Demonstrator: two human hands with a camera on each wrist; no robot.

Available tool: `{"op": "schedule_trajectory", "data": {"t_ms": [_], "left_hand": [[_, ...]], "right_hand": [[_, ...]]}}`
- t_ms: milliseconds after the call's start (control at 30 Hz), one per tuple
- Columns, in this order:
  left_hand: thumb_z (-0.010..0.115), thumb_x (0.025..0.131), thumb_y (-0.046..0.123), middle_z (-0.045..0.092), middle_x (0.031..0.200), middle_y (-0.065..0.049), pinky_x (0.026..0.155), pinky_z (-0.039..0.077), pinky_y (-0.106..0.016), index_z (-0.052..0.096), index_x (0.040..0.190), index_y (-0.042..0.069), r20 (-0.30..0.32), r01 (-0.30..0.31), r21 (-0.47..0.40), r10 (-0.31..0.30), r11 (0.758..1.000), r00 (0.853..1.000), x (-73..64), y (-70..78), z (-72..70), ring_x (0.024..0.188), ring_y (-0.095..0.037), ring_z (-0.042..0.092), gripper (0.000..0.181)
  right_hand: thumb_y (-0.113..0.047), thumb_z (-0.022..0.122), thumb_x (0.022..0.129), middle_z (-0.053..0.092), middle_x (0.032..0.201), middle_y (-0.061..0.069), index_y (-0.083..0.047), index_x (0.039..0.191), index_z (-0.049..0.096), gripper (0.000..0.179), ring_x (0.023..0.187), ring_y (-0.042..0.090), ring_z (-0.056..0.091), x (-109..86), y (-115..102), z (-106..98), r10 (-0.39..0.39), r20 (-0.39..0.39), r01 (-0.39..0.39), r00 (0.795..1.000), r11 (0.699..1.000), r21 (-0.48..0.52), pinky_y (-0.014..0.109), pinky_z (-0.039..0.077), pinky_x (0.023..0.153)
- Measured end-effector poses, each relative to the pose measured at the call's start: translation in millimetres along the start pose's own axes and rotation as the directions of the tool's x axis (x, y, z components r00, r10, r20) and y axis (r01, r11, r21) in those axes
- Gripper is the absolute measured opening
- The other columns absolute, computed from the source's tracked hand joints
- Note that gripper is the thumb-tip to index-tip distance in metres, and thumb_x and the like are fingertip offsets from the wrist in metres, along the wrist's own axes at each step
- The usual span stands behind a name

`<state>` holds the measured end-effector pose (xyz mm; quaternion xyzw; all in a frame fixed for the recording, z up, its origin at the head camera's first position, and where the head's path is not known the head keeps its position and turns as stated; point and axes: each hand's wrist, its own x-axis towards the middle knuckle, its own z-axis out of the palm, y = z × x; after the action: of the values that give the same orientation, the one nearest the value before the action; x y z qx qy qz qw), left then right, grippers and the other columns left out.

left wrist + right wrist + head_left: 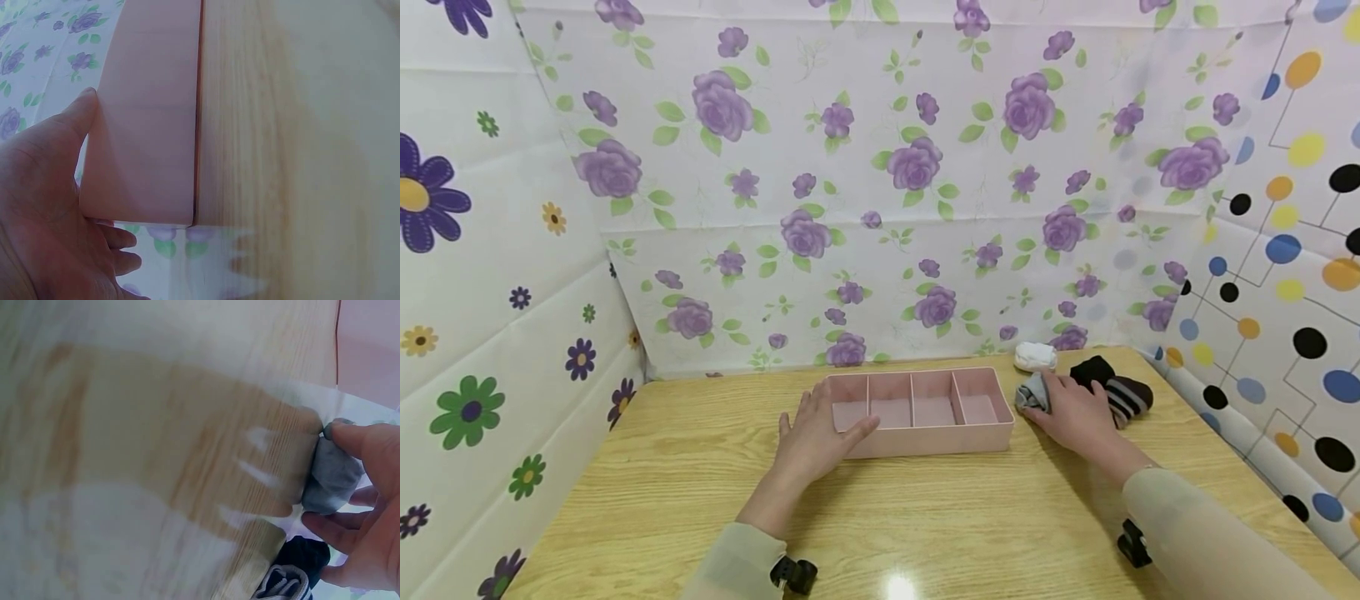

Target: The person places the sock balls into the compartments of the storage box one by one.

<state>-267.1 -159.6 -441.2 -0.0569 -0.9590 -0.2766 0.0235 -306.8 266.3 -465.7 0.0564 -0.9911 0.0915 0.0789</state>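
Note:
A long pink organizer box (925,442) with several compartments in a row stands on the table. My left hand (816,437) holds its left end; in the left wrist view the thumb (81,115) lies at the rim and the fingers reach round the end wall. To the right of the box, my right hand (1078,414) grips a rolled grey sock (1033,392) between thumb and fingers. In the right wrist view the grey sock (334,478) sits low against the tabletop. Beside that hand lie a black rolled sock (1092,372) and a dark striped sock (1127,400).
A white rolled bundle (1035,357) lies behind the grey sock, near the table's back edge. The wooden table (880,517) is bounded by a flowered sheet (865,167) at the back and patterned sheets at both sides.

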Motion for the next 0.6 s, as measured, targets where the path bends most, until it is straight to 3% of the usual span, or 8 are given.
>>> {"op": "schedule_trajectory", "data": {"t_ms": [200,600], "left_hand": [[0.064,0.099,0.078,0.019,0.181,-0.022,0.127,0.003,-0.079,0.011,0.177,0.003,0.003,0.007,-0.006,-0.007,1.0,1.0,-0.2,0.5,-0.1,0.167,-0.046,0.014,0.12],[0.062,0.098,0.082,0.018,0.182,-0.021,0.126,0.005,-0.079,0.01,0.177,0.003,0.006,0.007,0.005,-0.007,1.0,1.0,0.4,-0.3,-0.8,0.167,-0.046,0.014,0.123]], "right_hand": [[-0.044,0.075,0.106,0.06,0.145,0.04,0.007,0.166,0.04,0.086,0.134,0.057,0.058,0.3,-0.2,-0.1,0.011,0.018,-0.011,1.0,1.0,-0.022,0.083,0.024,0.117],[-0.025,0.081,0.103,0.068,0.136,0.034,0.002,0.16,0.05,0.071,0.126,0.053,0.065,0.5,-0.6,-0.6,-0.044,-0.032,0.044,0.999,0.999,0.023,0.08,0.026,0.118]]}}
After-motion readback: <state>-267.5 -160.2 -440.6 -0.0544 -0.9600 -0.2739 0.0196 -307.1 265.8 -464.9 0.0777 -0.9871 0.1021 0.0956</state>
